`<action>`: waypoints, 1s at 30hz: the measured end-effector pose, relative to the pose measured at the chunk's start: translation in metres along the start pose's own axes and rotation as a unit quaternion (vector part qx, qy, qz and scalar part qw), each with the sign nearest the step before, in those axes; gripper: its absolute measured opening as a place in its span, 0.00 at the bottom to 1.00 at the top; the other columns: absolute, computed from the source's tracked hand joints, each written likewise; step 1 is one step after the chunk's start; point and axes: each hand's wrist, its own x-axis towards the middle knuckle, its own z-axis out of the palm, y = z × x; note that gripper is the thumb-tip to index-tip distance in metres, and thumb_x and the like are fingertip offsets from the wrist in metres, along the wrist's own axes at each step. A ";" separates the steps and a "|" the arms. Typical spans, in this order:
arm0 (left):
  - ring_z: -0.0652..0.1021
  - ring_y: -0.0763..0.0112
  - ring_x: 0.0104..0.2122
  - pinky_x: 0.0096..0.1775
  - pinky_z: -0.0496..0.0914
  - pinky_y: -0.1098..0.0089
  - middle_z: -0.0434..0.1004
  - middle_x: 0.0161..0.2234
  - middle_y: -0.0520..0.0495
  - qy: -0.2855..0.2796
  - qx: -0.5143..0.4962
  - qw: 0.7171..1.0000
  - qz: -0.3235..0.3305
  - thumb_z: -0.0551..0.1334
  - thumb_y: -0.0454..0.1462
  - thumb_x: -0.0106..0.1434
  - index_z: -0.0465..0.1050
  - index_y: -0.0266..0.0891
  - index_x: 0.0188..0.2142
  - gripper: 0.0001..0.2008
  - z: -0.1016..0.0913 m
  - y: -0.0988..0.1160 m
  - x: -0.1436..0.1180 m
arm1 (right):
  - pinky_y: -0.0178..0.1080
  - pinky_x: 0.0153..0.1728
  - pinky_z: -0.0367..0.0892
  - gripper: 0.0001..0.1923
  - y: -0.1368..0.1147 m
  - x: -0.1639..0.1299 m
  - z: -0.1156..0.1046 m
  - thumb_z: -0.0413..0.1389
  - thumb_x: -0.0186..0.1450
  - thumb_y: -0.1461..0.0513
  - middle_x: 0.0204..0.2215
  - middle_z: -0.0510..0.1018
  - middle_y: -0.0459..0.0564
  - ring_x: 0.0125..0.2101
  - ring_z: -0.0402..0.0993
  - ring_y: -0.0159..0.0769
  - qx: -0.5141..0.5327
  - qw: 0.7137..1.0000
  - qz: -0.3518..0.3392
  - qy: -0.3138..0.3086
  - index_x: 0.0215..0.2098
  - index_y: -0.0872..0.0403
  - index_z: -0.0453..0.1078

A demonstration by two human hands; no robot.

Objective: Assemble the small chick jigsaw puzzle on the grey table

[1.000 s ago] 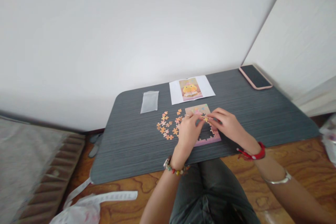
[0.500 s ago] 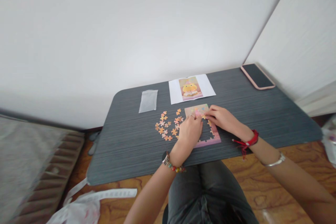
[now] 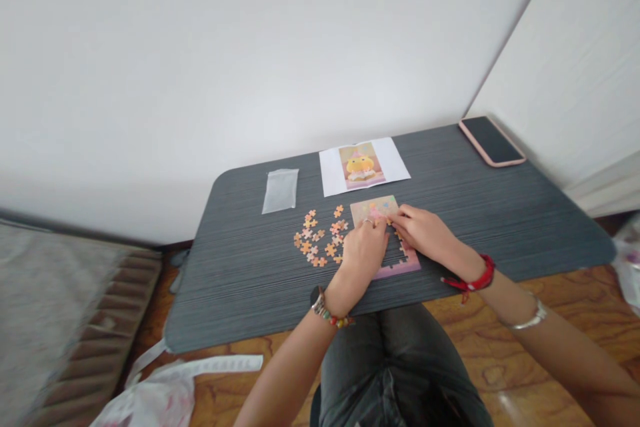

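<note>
A partly built jigsaw puzzle (image 3: 383,205) in pink and orange lies on the dark grey table (image 3: 250,280). My left hand (image 3: 364,250) rests on its left half, fingers curled down onto the pieces. My right hand (image 3: 423,230) lies on its right half, fingertips meeting the left hand's near the puzzle's top. Whether a piece is pinched between the fingertips is too small to tell. Several loose orange pieces (image 3: 316,240) are scattered just left of my left hand.
A white sheet with the reference picture (image 3: 363,165) lies behind the puzzle. An empty clear plastic bag (image 3: 281,190) sits at the back left. A phone (image 3: 492,141) lies at the back right corner by a white cabinet. White bags lie on the wooden floor.
Both hands have shifted slightly toward the puzzle's top edge and stayed together on it. The view has drifted a little; nothing else on the table moved.
</note>
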 end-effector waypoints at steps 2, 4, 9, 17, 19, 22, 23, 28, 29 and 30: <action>0.75 0.63 0.41 0.36 0.70 0.70 0.73 0.39 0.41 -0.001 0.016 1.000 0.003 0.53 0.38 0.65 0.65 0.39 0.47 0.12 0.001 0.001 0.000 | 0.35 0.29 0.57 0.11 -0.003 -0.003 0.000 0.46 0.65 0.67 0.31 0.71 0.52 0.29 0.67 0.35 -0.019 1.000 -0.008 -0.004 0.38 0.56 0.71; 0.75 0.62 0.41 0.35 0.70 0.70 0.73 0.37 0.40 0.001 0.034 0.999 0.009 0.52 0.36 0.65 0.65 0.37 0.48 0.13 0.003 0.002 -0.001 | 0.35 0.29 0.57 0.12 -0.005 -0.006 -0.001 0.46 0.64 0.68 0.32 0.71 0.52 0.30 0.68 0.35 -0.040 0.999 -0.016 -0.008 0.40 0.56 0.70; 0.76 0.62 0.41 0.35 0.71 0.70 0.74 0.36 0.40 0.005 0.049 0.998 0.027 0.49 0.32 0.66 0.65 0.35 0.48 0.13 0.008 0.003 0.002 | 0.35 0.28 0.58 0.14 -0.009 -0.007 -0.003 0.45 0.63 0.69 0.32 0.72 0.53 0.30 0.69 0.36 -0.067 0.997 -0.016 -0.021 0.43 0.57 0.68; 0.77 0.65 0.39 0.36 0.70 0.69 0.74 0.41 0.42 0.026 -0.021 0.999 -0.022 0.51 0.37 0.66 0.57 0.41 0.57 0.19 -0.008 -0.013 -0.023 | 0.35 0.27 0.59 0.12 -0.011 -0.005 -0.009 0.48 0.62 0.68 0.35 0.71 0.54 0.30 0.70 0.36 -0.084 0.995 0.002 -0.050 0.42 0.55 0.69; 0.77 0.65 0.39 0.38 0.70 0.69 0.73 0.43 0.42 0.039 -0.030 0.998 -0.048 0.50 0.37 0.66 0.58 0.41 0.56 0.19 -0.010 -0.022 -0.039 | 0.36 0.28 0.59 0.12 -0.013 -0.005 -0.009 0.48 0.62 0.69 0.36 0.72 0.56 0.31 0.70 0.37 -0.096 0.994 0.001 -0.051 0.41 0.56 0.69; 0.76 0.64 0.42 0.40 0.70 0.69 0.72 0.46 0.42 0.037 -0.036 0.995 -0.082 0.52 0.37 0.65 0.61 0.41 0.55 0.18 -0.009 -0.032 -0.060 | 0.36 0.30 0.60 0.14 -0.014 -0.004 -0.006 0.47 0.62 0.70 0.37 0.72 0.57 0.33 0.71 0.38 -0.109 0.992 -0.013 -0.054 0.44 0.58 0.68; 0.75 0.64 0.42 0.41 0.70 0.69 0.72 0.47 0.43 0.033 -0.038 0.995 -0.090 0.52 0.37 0.65 0.62 0.41 0.54 0.18 -0.008 -0.034 -0.066 | 0.36 0.30 0.60 0.15 -0.013 -0.004 -0.005 0.47 0.62 0.70 0.37 0.72 0.57 0.32 0.71 0.37 -0.110 0.992 -0.015 -0.055 0.46 0.58 0.67; 0.75 0.65 0.44 0.42 0.70 0.70 0.71 0.47 0.45 0.029 -0.054 0.992 -0.111 0.54 0.37 0.65 0.63 0.44 0.53 0.17 -0.003 -0.037 -0.080 | 0.35 0.28 0.61 0.18 -0.002 -0.011 0.000 0.44 0.65 0.66 0.36 0.71 0.52 0.28 0.70 0.34 -0.051 0.999 0.001 -0.016 0.51 0.53 0.65; 0.75 0.65 0.44 0.42 0.70 0.69 0.71 0.47 0.45 0.031 -0.056 0.991 -0.115 0.54 0.37 0.64 0.64 0.43 0.53 0.17 -0.003 -0.040 -0.083 | 0.34 0.28 0.61 0.17 0.000 -0.014 0.001 0.43 0.66 0.65 0.36 0.71 0.52 0.29 0.70 0.34 -0.032 0.999 0.015 0.005 0.50 0.54 0.66; 0.75 0.65 0.43 0.42 0.70 0.69 0.72 0.47 0.44 0.035 -0.057 0.990 -0.121 0.54 0.37 0.64 0.64 0.42 0.53 0.17 -0.002 -0.043 -0.086 | 0.34 0.29 0.62 0.17 0.001 -0.017 0.003 0.42 0.67 0.64 0.37 0.70 0.52 0.30 0.70 0.34 -0.014 0.999 0.030 0.025 0.49 0.54 0.67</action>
